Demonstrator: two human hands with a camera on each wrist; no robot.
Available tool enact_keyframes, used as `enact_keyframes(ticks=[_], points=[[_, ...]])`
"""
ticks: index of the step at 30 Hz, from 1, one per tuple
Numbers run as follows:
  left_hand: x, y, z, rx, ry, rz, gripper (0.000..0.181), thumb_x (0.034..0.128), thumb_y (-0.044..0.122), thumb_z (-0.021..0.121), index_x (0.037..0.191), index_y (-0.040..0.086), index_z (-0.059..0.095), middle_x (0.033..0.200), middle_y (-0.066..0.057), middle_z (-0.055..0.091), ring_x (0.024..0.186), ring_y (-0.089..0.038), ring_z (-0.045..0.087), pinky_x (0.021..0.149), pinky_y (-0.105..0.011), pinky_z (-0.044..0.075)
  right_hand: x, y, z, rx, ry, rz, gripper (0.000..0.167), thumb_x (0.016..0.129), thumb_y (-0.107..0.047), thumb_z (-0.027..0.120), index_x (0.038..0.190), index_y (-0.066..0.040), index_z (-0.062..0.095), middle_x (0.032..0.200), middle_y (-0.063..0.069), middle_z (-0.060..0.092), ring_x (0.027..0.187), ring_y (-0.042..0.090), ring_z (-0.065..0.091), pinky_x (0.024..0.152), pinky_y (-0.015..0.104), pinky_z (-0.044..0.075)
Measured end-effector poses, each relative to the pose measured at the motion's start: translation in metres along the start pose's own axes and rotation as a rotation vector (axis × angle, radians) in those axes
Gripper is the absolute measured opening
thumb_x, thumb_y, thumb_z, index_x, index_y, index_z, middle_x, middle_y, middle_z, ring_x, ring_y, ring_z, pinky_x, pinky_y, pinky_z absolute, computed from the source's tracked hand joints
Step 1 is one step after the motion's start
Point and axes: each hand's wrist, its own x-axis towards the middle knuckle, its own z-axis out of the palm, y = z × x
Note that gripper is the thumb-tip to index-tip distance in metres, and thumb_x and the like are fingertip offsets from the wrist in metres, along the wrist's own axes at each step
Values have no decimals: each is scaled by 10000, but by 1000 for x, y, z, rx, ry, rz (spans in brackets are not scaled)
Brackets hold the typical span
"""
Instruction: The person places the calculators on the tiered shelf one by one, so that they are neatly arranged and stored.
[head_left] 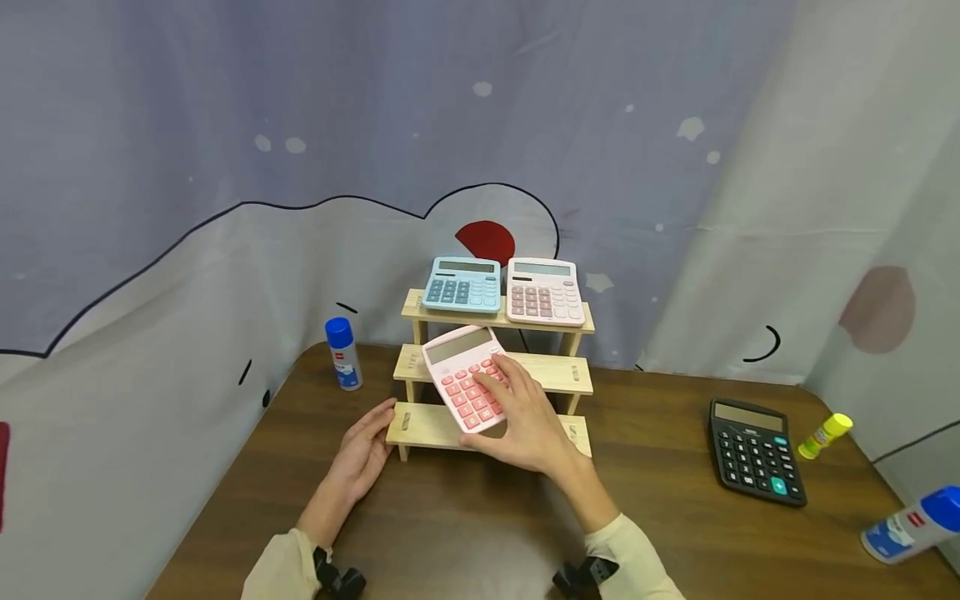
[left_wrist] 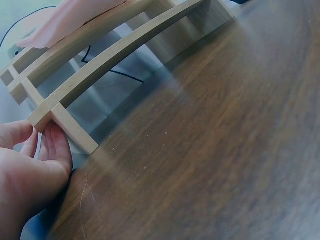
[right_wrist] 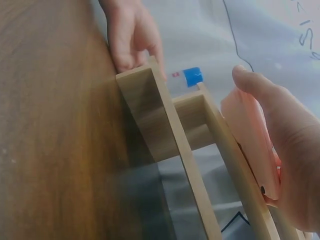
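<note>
My right hand (head_left: 525, 421) holds a pink calculator (head_left: 457, 350), tilted, over the middle and lower steps of a three-step wooden stand (head_left: 431, 425). Its thumb is at the calculator's lower edge, and its fingers reach over the keys. In the right wrist view the calculator (right_wrist: 250, 145) is seen edge-on, close to a step. At the stand's left end, my left hand (head_left: 362, 450) pinches the end of the lowest step; the left wrist view shows thumb and fingers around that board end (left_wrist: 45, 115). A blue calculator (head_left: 462, 285) and a pale pink calculator (head_left: 543, 292) lie side by side on the top step.
A white bottle with a blue cap (head_left: 343, 354) stands left of the stand. On the right side of the brown table (head_left: 465, 533) are a black calculator (head_left: 756, 450), a yellow-green glue stick (head_left: 825, 435) and another blue-capped bottle (head_left: 911, 525). A patterned curtain (head_left: 337, 125) hangs behind.
</note>
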Motion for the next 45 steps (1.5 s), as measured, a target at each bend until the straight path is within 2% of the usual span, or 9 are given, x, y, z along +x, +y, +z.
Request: enact_keyframes(ticks=[5,14,21,23,27,29,36,42,45], points=[[0,1,-1,28,-2,15,528,1056,136,481,1536,1,306,1295,17,539,1104,-1,584,938,-196,465,0,-1,5,-15,27,-6,890,735,-680,727,1472,-256,464,1574,68,345,1485,237,265,1140,504,335],[0,0,-1,4,2,-4,495,1058,118,471,1522,4,339,1235,44,576,1110,-18,582,948,-208,463,-2,-2,9,-30,48,0,894,744,-679,723,1485,-261,447,1564,52,357,1486,253,262,1118,515,350],[0,1,-1,-28,16,-14,494,1060,101,459,1528,4,332,1432,-62,468,1114,-21,589,952,-208,467,-1,-4,8,-44,37,2,907,736,-683,730,1486,-259,449,1559,54,361,1481,254,269,1113,508,355],[1,1,-1,-29,8,-11,490,1057,105,468,1521,6,345,1415,-51,491,1117,-23,589,956,-211,466,-1,-5,8,-50,36,6,911,741,-686,726,1494,-257,445,1564,57,357,1481,255,267,1109,506,357],[0,0,-1,-32,7,-1,458,1052,104,482,1489,3,393,1225,34,623,1093,-29,603,934,-213,479,-2,-8,7,-65,27,10,906,766,-688,706,1511,-251,433,1570,71,348,1479,261,265,1105,506,358],[0,-2,-2,-19,-5,4,464,1055,105,473,1497,1,378,1171,64,640,1088,-22,603,927,-209,481,-3,-9,8,-74,31,6,901,773,-681,704,1513,-243,436,1566,81,354,1473,270,274,1101,507,363],[0,-2,-1,-10,-5,1,492,1057,112,470,1518,-1,340,1310,2,569,1093,-12,602,934,-205,485,-4,-13,10,-99,42,2,866,798,-662,696,1503,-223,453,1557,87,364,1463,281,287,1124,508,360],[1,0,-1,-39,4,-16,448,1054,101,475,1488,18,399,1147,69,662,1085,-23,609,932,-209,488,-3,-16,13,-98,82,-4,847,798,-655,705,1480,-206,481,1531,96,397,1437,290,331,1109,510,380],[0,-1,-1,-25,-11,2,445,1055,107,475,1484,12,403,1147,75,662,1078,-10,613,925,-203,494,-2,-18,15,-103,111,-12,829,802,-641,710,1466,-194,497,1512,103,416,1417,297,353,1098,509,390]])
